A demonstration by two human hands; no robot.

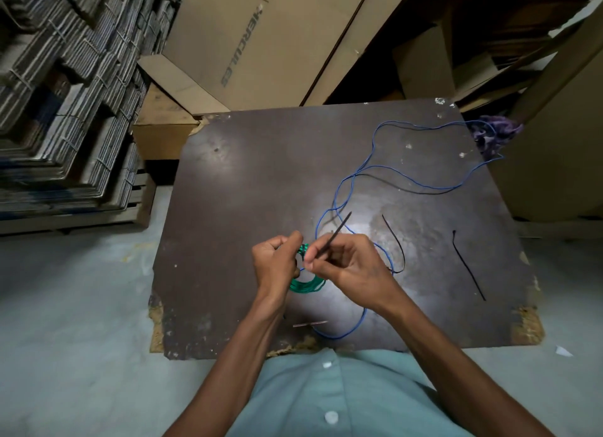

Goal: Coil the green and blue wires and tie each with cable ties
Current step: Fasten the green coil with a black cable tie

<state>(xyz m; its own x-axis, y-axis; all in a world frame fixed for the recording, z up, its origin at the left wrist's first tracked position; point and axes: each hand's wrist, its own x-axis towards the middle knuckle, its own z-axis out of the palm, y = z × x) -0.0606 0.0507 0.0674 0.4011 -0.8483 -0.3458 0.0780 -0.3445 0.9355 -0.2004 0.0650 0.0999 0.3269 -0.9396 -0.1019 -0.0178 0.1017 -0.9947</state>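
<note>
right now, head view, looking down on a dark brown board [235, 188] with chipped corners. i see both bare hands meeting low of centre, about 6 o'clock on the board.

left hand [275, 262]: curled into a loose fist, fingers closed around the top of the green wire coil [308, 285]. the coil hangs below and between the hands, several turns bunched together, its bottom arc near the board; touching or not, i cannot tell.

right hand [347, 263]: thumb and forefinger pinching a black cable tie [337, 231], other fingers folded in. the tie's free end points up toward 1 o'clock, away from the hand. its other end meets the green coil at the gap between the hands; whether it is threaded there i cannot tell.

blue wire [359, 172]: uncoiled, sprawled loose. it runs from 6 o'clock near my shirt [326, 404], passes under the right hand, wanders up to 1 o'clock and over the board's edge at 2 o'clock by a purple rag [496, 133].

two spare black ties lie flat at 3 to 4 o'clock: a curved spare tie [396, 240] just right of the right hand, a straighter spare tie [468, 265] farther right, well apart from the hands.

small pale strip [310, 323] on the board at 6 o'clock, between the forearms.

cardboard cartons [261, 45] at 12 o'clock, stacked flat card [65, 94] at 10 o'clock.
</note>
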